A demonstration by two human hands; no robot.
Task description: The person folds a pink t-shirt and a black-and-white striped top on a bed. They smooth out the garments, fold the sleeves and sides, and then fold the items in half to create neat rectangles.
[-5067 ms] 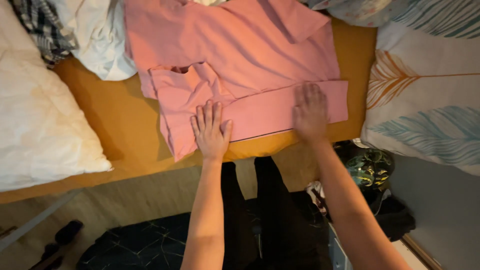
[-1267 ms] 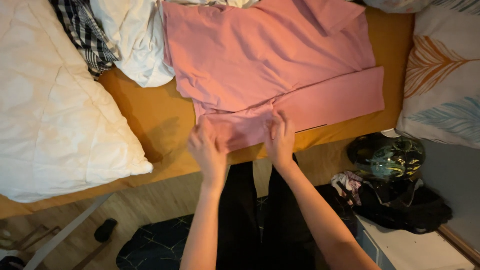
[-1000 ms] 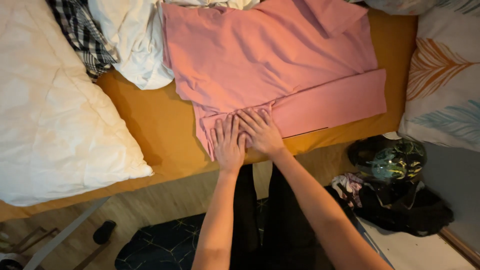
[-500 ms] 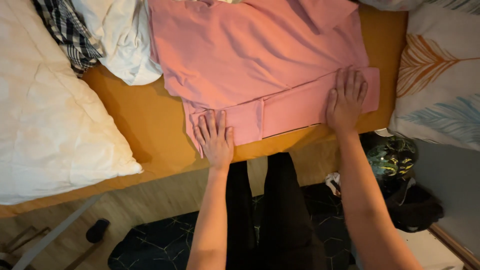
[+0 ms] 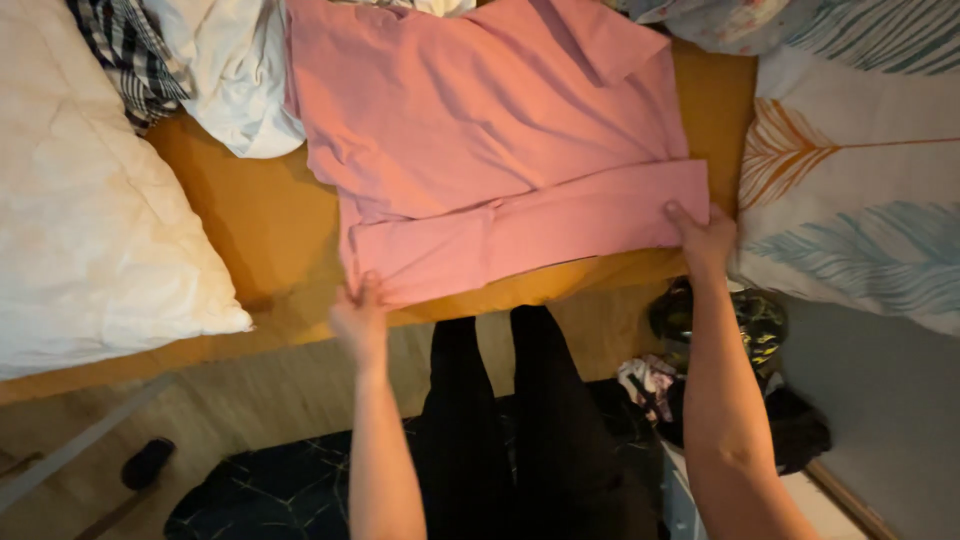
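**Both hands at the near corners of a folded pink garment**

Hands grip opposite ends of the folded near edge of a pink cotton garment [image 5: 490, 150] spread flat on an orange-brown bed sheet [image 5: 240, 230]. At the near-left corner of the fold, the left hand [image 5: 360, 318] pinches the cloth between its fingers. At the near-right corner, the right hand [image 5: 703, 240] closes its fingers on the cloth, thumb on top. Between the two hands runs a long folded band of the fabric, lying along the near edge of the bed; the rest of the garment stretches away to the far side, one sleeve turned in at the far right.

A large white pillow [image 5: 90, 200] lies to the left, well apart from the garment. A crumpled white cloth [image 5: 235, 70] touches the garment's far-left edge, with a black-and-white checked cloth [image 5: 125, 50] beside it. On the right lies a white cushion printed with orange and blue feathers [image 5: 860, 190], just beside the right hand. Below, the person's black-trousered legs [image 5: 510, 420] stand against the bed, and a dark heap of clothing [image 5: 740, 390] sits on the floor at the near right.
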